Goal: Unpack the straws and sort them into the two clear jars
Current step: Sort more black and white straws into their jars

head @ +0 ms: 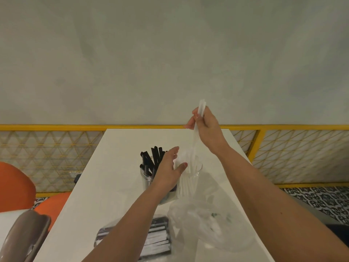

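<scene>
Two clear jars stand side by side on the white table (117, 182). The left jar (146, 178) holds black straws (154, 157). The right jar (196, 171) holds white straws (186, 186). My right hand (204, 125) is raised above the right jar and pinches a few white straws (195, 138), whose lower ends dip into that jar. My left hand (168, 169) lies across the gap between the jars, fingers spread, thumb at the right jar's rim. A pack of black straws (156, 237) lies near me under my left forearm.
A crumpled clear plastic bag (204, 224) lies at the near right of the table. Orange chairs (15, 188) stand to the left, with a brown bag (22, 237) at the lower left. A yellow mesh railing (283, 154) runs behind the table.
</scene>
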`<action>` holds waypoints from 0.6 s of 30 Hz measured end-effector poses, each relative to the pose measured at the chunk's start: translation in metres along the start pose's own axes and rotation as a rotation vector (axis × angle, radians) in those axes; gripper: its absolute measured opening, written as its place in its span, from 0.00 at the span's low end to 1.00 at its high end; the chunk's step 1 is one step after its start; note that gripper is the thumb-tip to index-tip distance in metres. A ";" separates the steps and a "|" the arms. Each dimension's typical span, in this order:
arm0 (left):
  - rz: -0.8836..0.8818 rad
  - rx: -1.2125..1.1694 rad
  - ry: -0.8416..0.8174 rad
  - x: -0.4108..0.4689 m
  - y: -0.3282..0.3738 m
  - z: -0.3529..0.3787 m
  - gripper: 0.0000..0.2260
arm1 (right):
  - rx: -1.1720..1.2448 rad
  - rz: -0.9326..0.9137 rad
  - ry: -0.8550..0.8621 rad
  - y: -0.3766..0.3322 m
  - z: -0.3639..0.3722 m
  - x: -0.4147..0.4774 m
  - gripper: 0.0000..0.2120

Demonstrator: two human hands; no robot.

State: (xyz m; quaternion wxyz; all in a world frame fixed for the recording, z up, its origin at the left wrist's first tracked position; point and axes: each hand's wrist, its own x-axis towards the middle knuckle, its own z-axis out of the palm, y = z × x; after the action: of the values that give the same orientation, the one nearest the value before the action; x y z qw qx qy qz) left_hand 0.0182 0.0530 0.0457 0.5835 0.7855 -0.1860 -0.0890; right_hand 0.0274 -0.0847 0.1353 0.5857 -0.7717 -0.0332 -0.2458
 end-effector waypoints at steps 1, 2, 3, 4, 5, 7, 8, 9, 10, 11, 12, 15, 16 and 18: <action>0.002 0.028 -0.008 -0.001 -0.002 0.002 0.26 | -0.010 -0.010 0.027 0.006 -0.002 -0.001 0.06; 0.003 0.074 -0.021 -0.002 -0.002 0.004 0.27 | -0.013 -0.011 0.043 0.012 -0.003 -0.004 0.06; 0.012 0.128 -0.035 -0.003 -0.002 0.005 0.28 | -0.019 -0.006 0.052 0.020 -0.004 -0.007 0.06; 0.018 0.176 -0.051 -0.004 0.000 0.007 0.29 | -0.033 0.003 0.056 0.027 -0.004 -0.010 0.06; 0.030 0.209 -0.068 -0.004 0.001 0.008 0.29 | -0.056 0.018 0.058 0.035 -0.003 -0.014 0.08; 0.045 0.257 -0.104 -0.006 0.002 0.010 0.31 | -0.096 0.060 0.059 0.048 -0.002 -0.022 0.13; 0.047 0.273 -0.119 -0.006 0.002 0.011 0.31 | -0.115 0.094 0.057 0.054 -0.001 -0.026 0.15; 0.048 0.287 -0.131 -0.006 0.001 0.012 0.31 | -0.146 0.133 0.054 0.060 0.000 -0.030 0.17; 0.045 0.301 -0.143 -0.006 0.000 0.012 0.32 | -0.182 0.168 0.048 0.066 0.001 -0.033 0.17; 0.042 0.316 -0.153 -0.007 -0.001 0.012 0.32 | -0.223 0.195 0.037 0.071 0.001 -0.037 0.17; 0.037 0.329 -0.161 -0.006 -0.002 0.013 0.32 | -0.260 0.212 0.019 0.076 0.002 -0.040 0.16; 0.023 0.358 -0.177 -0.005 -0.005 0.012 0.32 | -0.385 0.247 -0.044 0.091 0.002 -0.046 0.11; 0.022 0.361 -0.180 -0.005 -0.006 0.012 0.33 | -0.427 0.270 -0.061 0.096 0.002 -0.047 0.11; 0.028 0.365 -0.178 -0.004 -0.007 0.012 0.33 | -0.470 0.305 -0.074 0.101 0.001 -0.048 0.11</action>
State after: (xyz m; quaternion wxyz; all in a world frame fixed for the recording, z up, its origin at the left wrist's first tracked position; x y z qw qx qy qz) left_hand 0.0115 0.0456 0.0350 0.4139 0.8645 -0.2610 -0.1148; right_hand 0.0203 -0.1036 0.0252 0.4194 -0.8908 0.1199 -0.1274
